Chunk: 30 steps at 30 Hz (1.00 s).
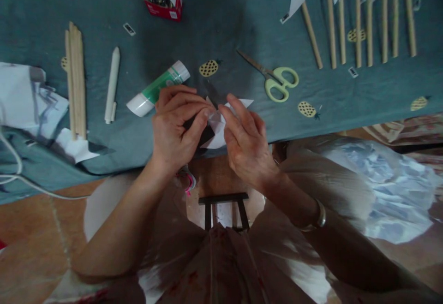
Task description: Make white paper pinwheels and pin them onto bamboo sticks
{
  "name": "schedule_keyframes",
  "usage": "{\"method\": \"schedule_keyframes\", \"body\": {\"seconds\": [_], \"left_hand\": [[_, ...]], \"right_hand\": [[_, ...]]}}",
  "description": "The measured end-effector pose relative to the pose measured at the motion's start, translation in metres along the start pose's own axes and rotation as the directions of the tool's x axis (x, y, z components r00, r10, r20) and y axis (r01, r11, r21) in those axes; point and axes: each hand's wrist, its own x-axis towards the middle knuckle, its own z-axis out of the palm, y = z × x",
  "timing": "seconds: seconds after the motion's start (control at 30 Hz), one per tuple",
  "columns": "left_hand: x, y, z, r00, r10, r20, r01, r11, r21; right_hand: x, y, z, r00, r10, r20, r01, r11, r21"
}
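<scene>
Between my hands, at the table's near edge, is a white paper pinwheel (218,137) with pointed, folded blades. My left hand (178,126) pinches it near the centre, thumb against the bent fingers. From the other side my right hand (246,145) holds the paper, its thumb hidden beneath and its fingers bent over the blades. Fingers cover part of the pinwheel's middle. Just behind my left hand lies a green and white glue stick (161,87). Scissors with light green handles (277,81) rest beyond my right hand, blades pointing away to the left.
A red box of metal pins (162,6) stands at the back. Leftward lie a white pen (112,85), wooden sticks (76,82) and cut paper (20,94). Pinwheels on sticks (332,22) lie far right. A bag of paper scraps (391,184) hangs below the table edge.
</scene>
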Motion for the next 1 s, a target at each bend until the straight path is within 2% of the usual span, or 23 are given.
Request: {"method": "schedule_keyframes", "body": {"seconds": [0.3, 0.5, 0.77, 1.0], "left_hand": [[-0.001, 0.000, 0.004, 1.000, 0.029, -0.002, -0.029, 0.999, 0.020], [0.001, -0.005, 0.005, 0.996, 0.035, -0.083, -0.039, 0.998, -0.050], [0.003, -0.012, 0.005, 0.993, -0.031, -0.111, 0.016, 0.990, -0.139], [0.001, -0.007, 0.004, 0.989, -0.104, -0.107, 0.081, 0.977, -0.199]], "right_hand": [[0.000, -0.007, 0.004, 0.998, -0.011, 0.069, 0.015, 0.998, -0.055], [-0.012, 0.008, -0.007, 0.993, -0.090, -0.073, 0.080, 0.988, -0.131], [-0.014, 0.018, -0.023, 0.995, 0.073, -0.065, -0.069, 0.996, 0.064], [-0.009, 0.022, -0.033, 0.954, 0.264, -0.140, -0.248, 0.961, 0.122]]}}
